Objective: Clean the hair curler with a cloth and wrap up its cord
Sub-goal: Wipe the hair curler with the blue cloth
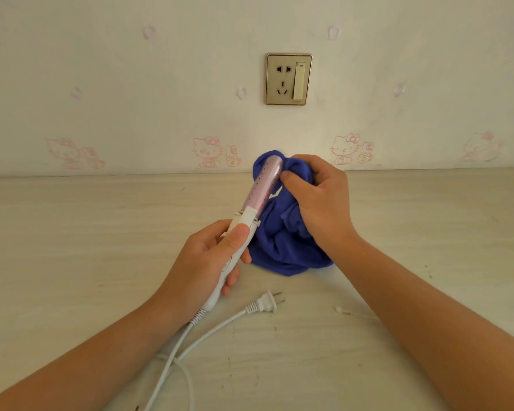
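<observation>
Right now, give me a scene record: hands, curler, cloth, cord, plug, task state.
left hand: grips the white handle of the hair curler, barrel tilted up and away
right hand: holds the blue cloth bunched against the barrel near its tip
cord: loose on the table, not wrapped
plug: lying on the table, not in the wall socket
task state: wiping stage; cord wrap not yet done

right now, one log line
wiping | left hand grips curler handle | right hand holds cloth on barrel | plug lies on table
</observation>
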The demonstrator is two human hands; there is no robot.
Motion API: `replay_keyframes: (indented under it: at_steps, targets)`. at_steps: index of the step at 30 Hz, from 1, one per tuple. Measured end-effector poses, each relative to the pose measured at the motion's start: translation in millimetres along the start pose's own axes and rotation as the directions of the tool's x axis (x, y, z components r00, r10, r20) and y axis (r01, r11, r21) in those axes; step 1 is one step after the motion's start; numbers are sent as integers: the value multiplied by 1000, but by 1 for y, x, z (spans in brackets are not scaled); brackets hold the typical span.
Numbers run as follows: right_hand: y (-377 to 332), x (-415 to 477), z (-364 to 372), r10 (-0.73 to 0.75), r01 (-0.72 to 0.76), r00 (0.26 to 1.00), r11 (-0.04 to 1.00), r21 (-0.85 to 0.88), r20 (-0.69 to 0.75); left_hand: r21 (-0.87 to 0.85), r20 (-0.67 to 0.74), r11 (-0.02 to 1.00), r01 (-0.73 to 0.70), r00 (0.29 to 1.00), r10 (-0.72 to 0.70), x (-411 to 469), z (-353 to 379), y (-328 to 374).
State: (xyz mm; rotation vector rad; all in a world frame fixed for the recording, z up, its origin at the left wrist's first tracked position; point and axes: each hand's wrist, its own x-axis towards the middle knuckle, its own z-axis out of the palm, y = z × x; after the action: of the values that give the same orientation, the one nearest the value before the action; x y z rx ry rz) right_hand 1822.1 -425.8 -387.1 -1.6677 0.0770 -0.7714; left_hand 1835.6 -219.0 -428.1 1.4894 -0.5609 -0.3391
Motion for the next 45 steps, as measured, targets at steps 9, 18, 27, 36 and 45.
replay_keyframes:
  at_steps: [9,18,27,36,45]
  targets:
    - [-1,-15,14,-53,65,991,993,-96,124,-142,-38,988,63,997,-69,4,-2,1]
    - [-7,-11,9,-66,69,995,997,-36,78,-100,7,991,91,996,-90,2,-2,0]
    - [-1,-13,14,-84,86,996,992,-96,23,-194,69,969,154,987,-143,5,-7,-1]
    - [6,7,-5,71,-52,965,995,82,-253,-367,247,872,325,937,-246,8,-23,11]
    - [6,1,1,39,-30,983,998,54,-180,-707,627,401,583,778,-26,12,-44,30]
